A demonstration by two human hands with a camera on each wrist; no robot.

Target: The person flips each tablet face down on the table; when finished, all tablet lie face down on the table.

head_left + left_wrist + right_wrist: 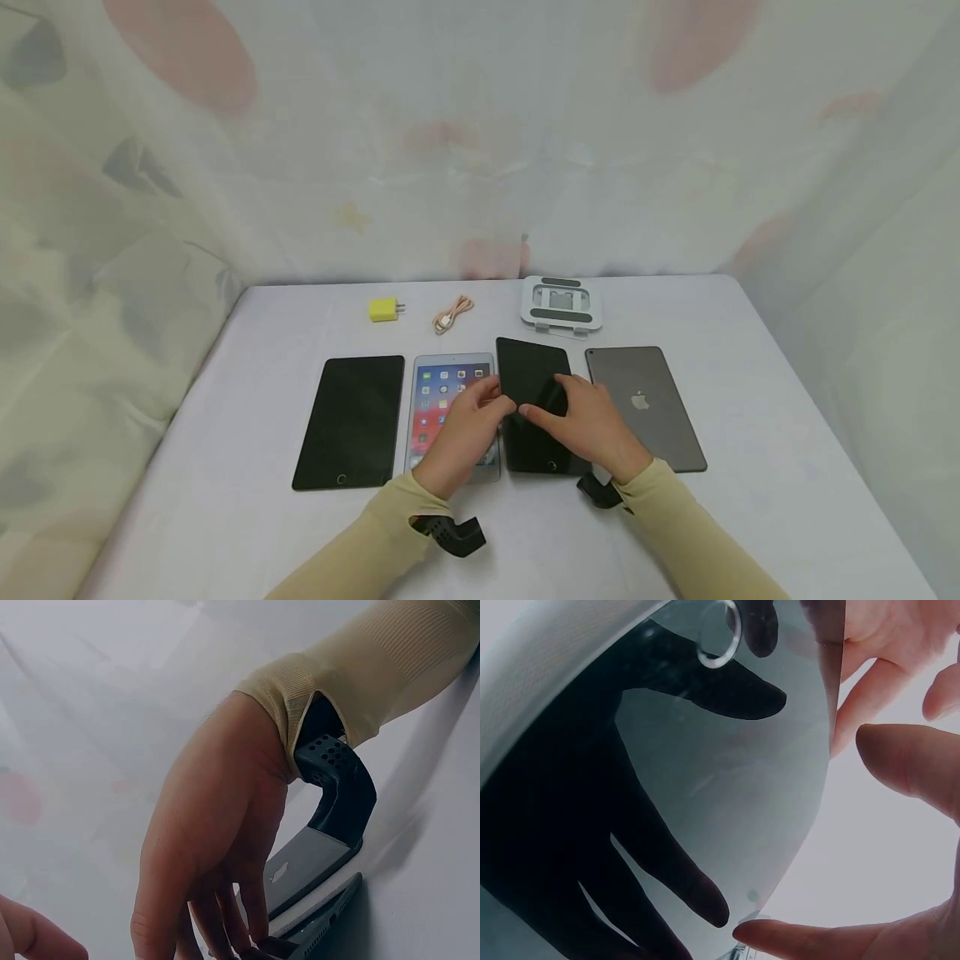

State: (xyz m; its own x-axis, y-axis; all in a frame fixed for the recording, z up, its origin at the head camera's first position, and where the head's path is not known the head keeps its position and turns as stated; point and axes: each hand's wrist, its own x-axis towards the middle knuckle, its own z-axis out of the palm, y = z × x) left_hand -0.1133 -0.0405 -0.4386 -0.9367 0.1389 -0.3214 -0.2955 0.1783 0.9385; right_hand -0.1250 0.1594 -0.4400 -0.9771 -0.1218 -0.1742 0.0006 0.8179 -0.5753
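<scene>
A black-screened tablet (532, 375) with a round home button is tilted, its left edge raised above the white table. My left hand (468, 421) holds that left edge, its fingers behind it and its thumb above the screen. Over the screen, my right hand (592, 421) spreads its thumb and fingers. In the right wrist view, a right fingertip touches the tablet's rim, and the dark glass (720, 765) reflects the hand. In the left wrist view, the right hand (210, 817) reaches down to the tablet, whose port edge (326, 930) shows.
Left lie another black tablet (348, 425) and a white-framed one (431, 375) with its home screen lit. A grey tablet (652, 408) lies face down at right. Farther back are a yellow charger (383, 310), a coiled cable (452, 315) and a folded white stand (561, 304).
</scene>
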